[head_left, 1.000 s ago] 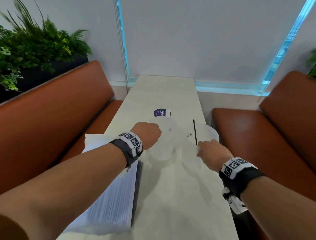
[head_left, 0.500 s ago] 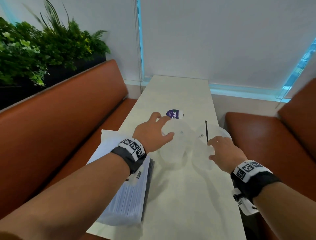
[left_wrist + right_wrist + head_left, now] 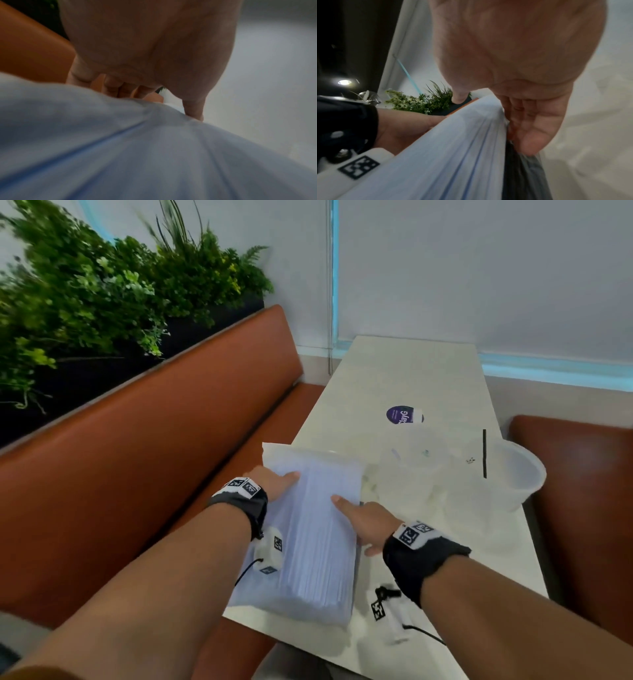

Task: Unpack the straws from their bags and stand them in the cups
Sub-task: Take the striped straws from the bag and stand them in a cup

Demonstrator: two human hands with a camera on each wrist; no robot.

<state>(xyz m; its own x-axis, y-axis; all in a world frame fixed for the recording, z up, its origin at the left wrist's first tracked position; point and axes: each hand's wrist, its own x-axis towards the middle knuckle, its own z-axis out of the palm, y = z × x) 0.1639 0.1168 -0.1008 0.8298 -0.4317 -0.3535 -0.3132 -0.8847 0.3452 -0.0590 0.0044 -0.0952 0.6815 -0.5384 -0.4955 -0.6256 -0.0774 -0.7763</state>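
Note:
A clear bag of pale blue-white straws (image 3: 318, 529) lies at the table's near left edge. My left hand (image 3: 284, 479) grips its left side, thumb (image 3: 193, 113) pressed on top and fingers curled behind. On the bag's right edge my right hand (image 3: 346, 508) holds it, thumb on top and fingers (image 3: 530, 135) curled against the side. A dark bag (image 3: 522, 175) lies under the pale one. Two translucent cups stand to the right: the nearer cup (image 3: 414, 474) looks empty, and the right cup (image 3: 517, 474) has one black straw (image 3: 484, 453) standing in it.
The pale table (image 3: 411, 371) runs between orange benches, left (image 3: 137, 474) and right (image 3: 582, 508). A purple round label (image 3: 404, 415) lies beyond the cups. Green plants (image 3: 102, 285) stand behind the left bench. The straw bag overhangs the table's left edge.
Both hands left the cups and came back to the left onto the straw bag. My right hand let go of the black straw, which stays in the right cup. The head turned left.

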